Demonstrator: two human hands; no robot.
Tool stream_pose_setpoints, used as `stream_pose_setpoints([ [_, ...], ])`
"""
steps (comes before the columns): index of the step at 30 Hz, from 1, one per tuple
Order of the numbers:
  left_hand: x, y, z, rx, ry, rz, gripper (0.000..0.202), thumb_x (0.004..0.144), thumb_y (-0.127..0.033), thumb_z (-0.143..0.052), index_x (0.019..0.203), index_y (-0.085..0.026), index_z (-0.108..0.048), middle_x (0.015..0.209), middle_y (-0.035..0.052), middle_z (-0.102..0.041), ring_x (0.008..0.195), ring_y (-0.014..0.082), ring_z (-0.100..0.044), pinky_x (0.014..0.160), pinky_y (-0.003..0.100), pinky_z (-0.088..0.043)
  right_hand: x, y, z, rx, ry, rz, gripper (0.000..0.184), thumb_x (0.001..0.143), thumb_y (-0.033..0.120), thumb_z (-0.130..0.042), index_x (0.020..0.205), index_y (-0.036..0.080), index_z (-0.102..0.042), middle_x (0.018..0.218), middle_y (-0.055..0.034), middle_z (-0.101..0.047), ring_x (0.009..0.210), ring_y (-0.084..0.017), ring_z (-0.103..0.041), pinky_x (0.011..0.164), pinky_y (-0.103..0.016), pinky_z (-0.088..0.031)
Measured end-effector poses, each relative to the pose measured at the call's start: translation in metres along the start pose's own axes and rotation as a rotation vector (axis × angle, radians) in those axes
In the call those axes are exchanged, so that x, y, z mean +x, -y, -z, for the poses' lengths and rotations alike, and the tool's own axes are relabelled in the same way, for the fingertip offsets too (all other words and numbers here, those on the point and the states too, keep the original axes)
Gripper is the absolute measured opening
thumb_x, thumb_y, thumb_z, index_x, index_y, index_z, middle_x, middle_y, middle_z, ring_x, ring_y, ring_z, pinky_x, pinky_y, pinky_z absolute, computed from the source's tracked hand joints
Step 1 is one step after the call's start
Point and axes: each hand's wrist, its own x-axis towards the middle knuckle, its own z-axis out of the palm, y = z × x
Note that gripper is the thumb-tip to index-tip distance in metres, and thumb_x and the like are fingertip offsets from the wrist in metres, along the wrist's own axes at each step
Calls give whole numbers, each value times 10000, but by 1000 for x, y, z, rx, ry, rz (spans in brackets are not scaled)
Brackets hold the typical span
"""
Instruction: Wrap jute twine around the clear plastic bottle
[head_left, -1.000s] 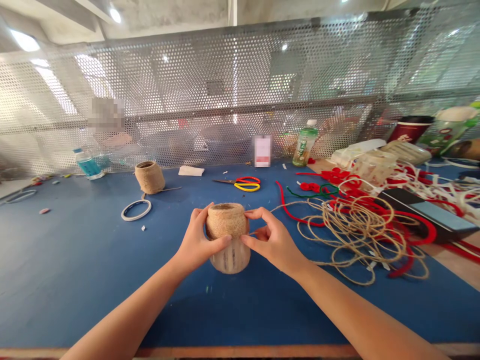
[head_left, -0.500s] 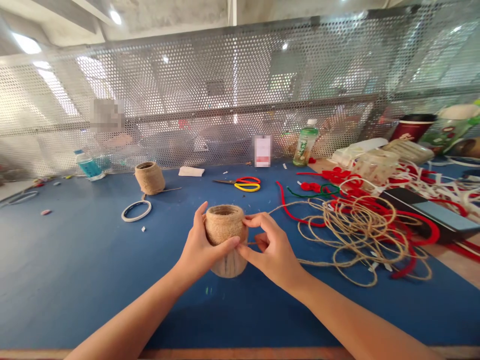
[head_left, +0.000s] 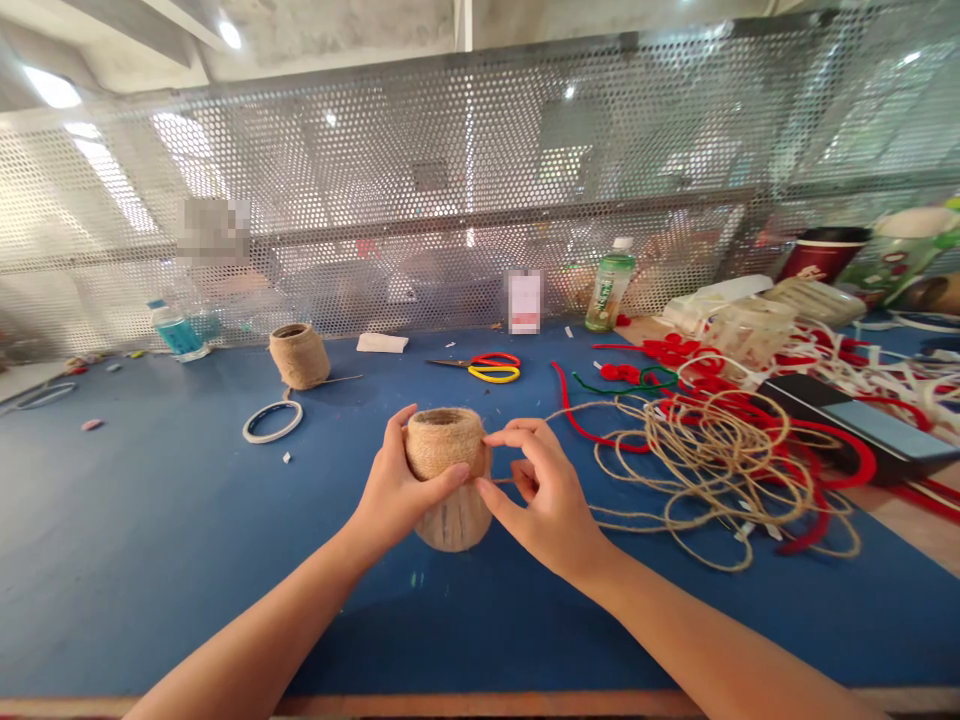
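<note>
The jar (head_left: 454, 525) stands in front of the person, in the middle of the near part of the blue surface (head_left: 187, 550), its upper part bound in jute twine (head_left: 442, 455) and its lower part bare and see-through; whether its base touches the surface is hard to tell. The left hand (head_left: 405, 490) holds it, fingers round the far side and thumb pressed across the lower edge of the winding, a sensible brace for laying coils. The right hand (head_left: 551, 490) is at the other side, thumb and forefinger parted with their tips at the jar; a strand passes toward the curled fingers, and I cannot tell whether they grip it. To wind well, I would draw this strand taut and set each turn flush under the last, since a gap would let the clear wall show. The left thumb should pin the newest coil whenever the jar is turned, as slack there could let rows slip. The loose heap of twine (head_left: 705, 460) to the right lies close to the red strands (head_left: 577, 415), so feeding gently, with loops eased free first, seems wise.
</note>
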Motion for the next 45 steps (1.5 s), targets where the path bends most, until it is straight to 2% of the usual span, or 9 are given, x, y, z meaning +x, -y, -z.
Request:
stream_pose_setpoints([
  [7,3,4,0,2,-31,23,866,554,-483,-708,1248,-155,-307,1103,112,-511,1016,263,-517,904,438,-404,-2,-5,0,-144,-31,157,22,733,165,-569,736,162,-547,902,-37,-399,522,-35,-361,449,-210,-373],
  [11,4,5,1,14,-26,19,865,567,-495,-695,1260,-159,-302,1091,105,-511,1004,257,-521,904,426,-405,-1,-5,1,-180,-50,209,61,762,156,-549,705,151,-571,880,-53,-399,656,-96,-468,504,-230,-421],
  [15,4,4,2,27,-24,15,900,553,-503,-700,1268,-146,-287,1075,105,-514,985,252,-521,897,419,-401,0,-6,1,-198,-67,213,57,773,158,-544,729,142,-577,875,-59,-398,731,-126,-505,535,-240,-442],
  [19,3,2,2,33,-23,18,902,555,-498,-700,1270,-142,-281,1074,106,-514,989,253,-519,898,418,-397,1,-7,0,-194,-47,180,62,771,162,-540,725,142,-576,887,-60,-397,677,-103,-484,480,-216,-411],
  [23,2,1,1,22,-22,12,875,556,-477,-708,1254,-158,-288,1065,102,-518,989,259,-528,893,431,-402,2,-7,0,-142,-14,122,58,762,162,-531,728,142,-574,899,-50,-391,549,-49,-406,433,-201,-374],
  [29,-1,-3,0,-85,14,-10,857,594,-356,-698,1239,-211,-153,962,47,-543,901,224,-579,851,434,-439,7,-8,1,-32,72,-78,114,738,225,-566,667,143,-534,908,-21,-394,448,4,-310,451,-223,-350],
  [34,-3,-6,-2,-104,15,-24,880,543,-311,-729,1204,-227,-154,945,37,-537,899,230,-579,856,452,-432,11,-9,2,64,137,-202,143,717,257,-577,649,143,-524,875,-5,-373,461,2,-307,446,-214,-311],
  [39,-4,-8,-3,-142,34,-28,951,479,-292,-779,1190,-242,-149,953,35,-534,905,225,-588,847,419,-441,10,-10,1,104,152,-219,155,690,263,-596,644,147,-505,849,4,-352,484,-8,-307,447,-208,-297],
  [45,-3,-6,-2,-160,54,-26,866,521,-285,-753,1160,-254,-170,913,7,-543,862,195,-594,807,386,-457,9,-11,1,79,151,-194,162,697,279,-596,666,154,-497,843,4,-353,489,-16,-312,438,-209,-295],
])
